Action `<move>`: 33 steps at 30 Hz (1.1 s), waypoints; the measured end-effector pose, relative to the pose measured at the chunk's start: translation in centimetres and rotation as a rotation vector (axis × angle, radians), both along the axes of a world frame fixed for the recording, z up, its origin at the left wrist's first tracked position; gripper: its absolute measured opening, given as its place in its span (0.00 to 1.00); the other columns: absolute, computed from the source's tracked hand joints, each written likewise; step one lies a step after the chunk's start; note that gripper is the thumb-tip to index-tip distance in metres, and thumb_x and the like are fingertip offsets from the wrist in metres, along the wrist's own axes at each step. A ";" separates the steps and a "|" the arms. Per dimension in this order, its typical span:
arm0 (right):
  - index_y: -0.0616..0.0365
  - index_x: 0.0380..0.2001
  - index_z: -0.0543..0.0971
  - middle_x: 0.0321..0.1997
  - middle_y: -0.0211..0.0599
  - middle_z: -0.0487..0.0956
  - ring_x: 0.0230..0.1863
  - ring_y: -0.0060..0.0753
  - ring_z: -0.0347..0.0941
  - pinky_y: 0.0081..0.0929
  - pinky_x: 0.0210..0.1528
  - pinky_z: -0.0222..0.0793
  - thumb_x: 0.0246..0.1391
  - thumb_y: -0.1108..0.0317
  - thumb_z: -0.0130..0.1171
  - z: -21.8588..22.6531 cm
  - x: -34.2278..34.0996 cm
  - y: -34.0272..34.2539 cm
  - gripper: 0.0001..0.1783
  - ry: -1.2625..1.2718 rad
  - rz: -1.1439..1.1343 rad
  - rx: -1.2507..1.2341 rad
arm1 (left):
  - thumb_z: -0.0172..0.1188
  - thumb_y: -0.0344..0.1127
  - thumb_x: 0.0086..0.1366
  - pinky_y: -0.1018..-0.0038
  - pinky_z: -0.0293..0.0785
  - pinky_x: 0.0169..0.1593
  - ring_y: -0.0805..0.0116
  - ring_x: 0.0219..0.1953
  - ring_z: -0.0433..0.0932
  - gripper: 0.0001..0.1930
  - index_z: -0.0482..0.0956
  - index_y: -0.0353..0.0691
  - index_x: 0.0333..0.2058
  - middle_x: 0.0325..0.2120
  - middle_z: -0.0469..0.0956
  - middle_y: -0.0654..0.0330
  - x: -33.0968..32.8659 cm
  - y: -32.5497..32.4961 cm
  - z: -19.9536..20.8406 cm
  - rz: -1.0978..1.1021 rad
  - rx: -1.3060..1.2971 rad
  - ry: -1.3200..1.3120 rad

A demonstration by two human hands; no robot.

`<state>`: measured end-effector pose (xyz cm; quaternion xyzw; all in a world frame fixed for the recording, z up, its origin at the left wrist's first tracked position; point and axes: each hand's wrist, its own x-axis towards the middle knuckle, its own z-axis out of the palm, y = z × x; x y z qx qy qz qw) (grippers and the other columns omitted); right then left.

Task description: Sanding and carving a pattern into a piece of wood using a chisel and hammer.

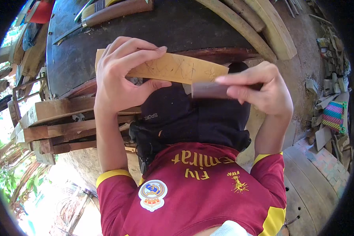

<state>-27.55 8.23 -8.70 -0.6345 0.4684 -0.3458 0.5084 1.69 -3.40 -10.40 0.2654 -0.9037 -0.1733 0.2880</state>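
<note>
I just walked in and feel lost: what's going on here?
A person's left hand grips a long, flat, yellow-tan strip with dark scratch marks. The right hand, slightly blurred, pinches a dark brown, flat-sided piece at the strip's right end; whether the two touch is unclear. Beyond, a tool with a brown wooden handle lies on a dark-topped table, with curved pale timber to the right.

Daylight glares at lower left, the right grip (264, 89) looks blurred, and edges bend darkly.

Head-worn view (fisheye), facing down, close
</note>
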 end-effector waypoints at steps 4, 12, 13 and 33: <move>0.56 0.46 0.87 0.38 0.35 0.88 0.25 0.14 0.73 0.16 0.28 0.69 0.56 0.74 0.69 0.1 0.1 -0.2 0.13 0.059 -0.171 0.067 | 0.81 0.43 0.32 0.68 0.76 0.45 0.64 0.41 0.80 0.29 0.89 0.48 0.39 0.37 0.84 0.67 0.0 0.0 -0.1 0.005 0.000 -0.001; 0.56 0.44 0.88 0.40 0.36 0.88 0.25 0.14 0.74 0.17 0.27 0.71 0.58 0.72 0.68 0.0 0.0 -0.6 0.11 0.016 0.050 0.052 | 0.81 0.40 0.31 0.66 0.74 0.46 0.59 0.41 0.80 0.32 0.88 0.42 0.42 0.36 0.84 0.60 0.1 -0.1 0.0 -0.017 0.015 0.000; 0.57 0.43 0.88 0.39 0.36 0.88 0.25 0.15 0.74 0.18 0.28 0.71 0.57 0.73 0.68 -0.1 0.6 -0.5 0.10 -0.043 -0.132 0.115 | 0.81 0.39 0.31 0.66 0.75 0.46 0.59 0.41 0.80 0.32 0.88 0.42 0.42 0.36 0.84 0.60 0.1 0.0 -0.1 -0.015 0.022 0.003; 0.56 0.43 0.88 0.30 0.29 0.86 0.23 0.13 0.72 0.17 0.25 0.68 0.57 0.68 0.69 0.7 2.8 -1.2 0.11 0.023 -0.208 0.122 | 0.81 0.37 0.33 0.66 0.75 0.48 0.58 0.42 0.81 0.30 0.87 0.42 0.42 0.38 0.84 0.60 0.2 -0.1 -0.3 -0.005 0.016 0.008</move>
